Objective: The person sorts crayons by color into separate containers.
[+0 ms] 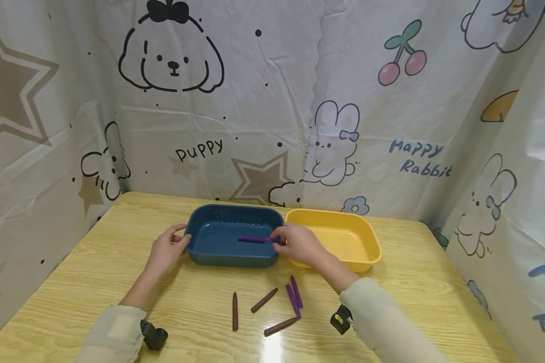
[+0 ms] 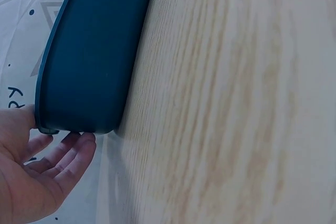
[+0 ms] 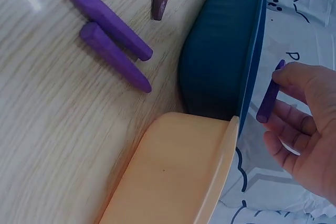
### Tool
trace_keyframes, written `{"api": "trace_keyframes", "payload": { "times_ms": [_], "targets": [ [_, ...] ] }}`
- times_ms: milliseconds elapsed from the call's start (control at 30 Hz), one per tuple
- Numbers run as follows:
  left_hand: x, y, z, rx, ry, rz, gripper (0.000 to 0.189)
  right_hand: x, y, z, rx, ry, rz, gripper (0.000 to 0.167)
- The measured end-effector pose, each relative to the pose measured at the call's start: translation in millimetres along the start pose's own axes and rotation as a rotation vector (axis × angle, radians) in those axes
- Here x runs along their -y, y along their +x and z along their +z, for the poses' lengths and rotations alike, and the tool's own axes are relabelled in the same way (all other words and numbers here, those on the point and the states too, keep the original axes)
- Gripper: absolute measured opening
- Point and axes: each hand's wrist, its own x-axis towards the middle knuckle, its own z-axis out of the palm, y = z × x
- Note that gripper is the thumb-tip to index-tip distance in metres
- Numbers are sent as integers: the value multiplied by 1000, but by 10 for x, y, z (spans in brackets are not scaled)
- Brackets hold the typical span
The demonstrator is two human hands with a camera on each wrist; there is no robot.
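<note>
My left hand (image 1: 167,247) grips the left end of a dark blue bin (image 1: 233,260). In the left wrist view its thumb lies at the rim and the fingers bear on the outer wall. Over the bin's right side, my right hand (image 1: 297,242) pinches a purple crayon (image 3: 271,94) between thumb and fingers. Another purple crayon (image 1: 251,239) shows against the bin's floor, just left of those fingertips. Two more purple crayons (image 1: 293,301) lie side by side on the table in front of the bins.
A yellow bin (image 1: 345,237) stands against the blue bin's right end, partly behind my right forearm. Three brown crayons (image 1: 235,311) are scattered on the wooden table (image 1: 200,307) in front. A printed cloth (image 1: 254,116) hangs behind and along the sides.
</note>
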Motion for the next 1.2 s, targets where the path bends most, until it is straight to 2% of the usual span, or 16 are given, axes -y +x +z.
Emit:
{"api": "trace_keyframes", "payload": {
  "times_ms": [233,600,767,1200],
  "targets": [
    [-2,-12,-1,-7,0,24,47,35,115,74,0,-74,-95,13],
    [2,-11,6,-7,-2,18,47,77,233,184,19,-131,-134,14],
    [-6,-19,2,-4,-9,11,47,96,281,207,27,-123,-134,16],
    [0,-7,2,-12,-6,4,47,173,411,283,75,-174,-76,18]
  ]
}}
